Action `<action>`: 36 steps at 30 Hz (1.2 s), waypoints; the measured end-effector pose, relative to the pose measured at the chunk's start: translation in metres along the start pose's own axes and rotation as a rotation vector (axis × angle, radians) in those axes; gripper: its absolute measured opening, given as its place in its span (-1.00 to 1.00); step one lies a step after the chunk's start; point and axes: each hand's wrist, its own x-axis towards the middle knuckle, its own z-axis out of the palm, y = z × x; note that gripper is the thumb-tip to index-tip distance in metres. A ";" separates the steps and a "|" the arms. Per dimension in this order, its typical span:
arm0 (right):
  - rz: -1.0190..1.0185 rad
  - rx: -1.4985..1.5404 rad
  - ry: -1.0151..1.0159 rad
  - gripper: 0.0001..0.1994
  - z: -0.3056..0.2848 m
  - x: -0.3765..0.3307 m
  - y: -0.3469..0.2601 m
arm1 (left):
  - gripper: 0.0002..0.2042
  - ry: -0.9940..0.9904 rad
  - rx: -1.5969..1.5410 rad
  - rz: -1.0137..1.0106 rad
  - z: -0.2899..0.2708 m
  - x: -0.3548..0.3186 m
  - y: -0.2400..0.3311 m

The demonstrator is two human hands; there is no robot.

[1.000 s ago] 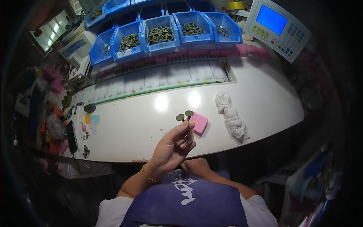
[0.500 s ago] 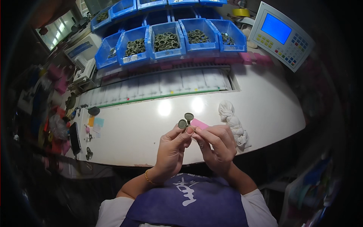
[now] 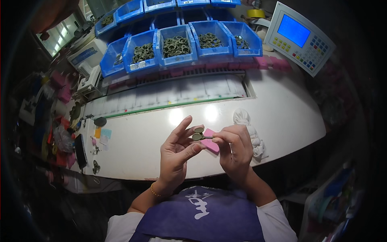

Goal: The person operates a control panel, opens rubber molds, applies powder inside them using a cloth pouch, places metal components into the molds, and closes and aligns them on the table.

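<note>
My right hand point(image 3: 234, 151) pinches the thin stem of a small dark green piece point(image 3: 197, 136) between thumb and fingertips. The piece has two round flat discs at its left end and lies about level, the stem pointing right. My left hand point(image 3: 177, 150) is open around the disc end, its thumb below and its fingers apart above. Some left fingertips are behind the discs, and I cannot tell whether they touch. Beneath the piece, a pink block point(image 3: 211, 146) rests on the white table point(image 3: 133, 149), partly covered by my hands.
A twisted white cloth point(image 3: 252, 137) lies right of my hands. Beyond a conveyor belt point(image 3: 169, 94) with a green edge stand blue bins point(image 3: 176, 56) of green ring-shaped pieces. A control panel point(image 3: 300, 38) with a blue screen is at the back right. Small cards point(image 3: 105, 136) lie left.
My left hand has let go of the green piece and spread its fingers. The piece has turned from upright to level, held by my right hand. More of the pink block shows.
</note>
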 end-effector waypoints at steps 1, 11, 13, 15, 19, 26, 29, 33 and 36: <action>0.004 0.013 -0.016 -0.83 0.000 0.000 0.000 | -0.39 0.000 0.000 -0.001 0.001 0.000 0.000; 0.000 0.062 -0.040 -0.82 -0.003 0.001 -0.001 | -0.58 0.017 0.094 0.010 0.000 -0.003 -0.003; -0.007 0.059 -0.036 -0.82 -0.003 0.002 -0.002 | -0.60 0.008 0.049 0.001 -0.002 -0.003 -0.004; -0.013 0.058 -0.032 -0.82 -0.004 0.004 -0.003 | -0.60 0.004 0.045 -0.007 -0.003 -0.004 -0.005; -0.035 0.062 -0.027 -0.81 -0.004 0.008 -0.005 | -0.60 -0.008 0.019 -0.021 -0.004 -0.003 -0.006; -0.038 0.078 -0.032 -0.79 -0.003 0.008 -0.005 | -0.57 0.006 -0.021 -0.031 -0.006 -0.002 -0.008; -0.043 0.074 -0.029 -0.79 -0.003 0.008 -0.006 | -0.56 -0.001 -0.037 -0.032 -0.004 -0.002 -0.008; -0.043 0.074 -0.031 -0.78 -0.002 0.005 -0.008 | -0.54 0.005 -0.035 -0.034 -0.005 -0.004 -0.007; -0.037 0.086 -0.039 -0.78 -0.002 0.002 -0.010 | -0.54 0.009 -0.029 -0.029 -0.006 -0.006 -0.006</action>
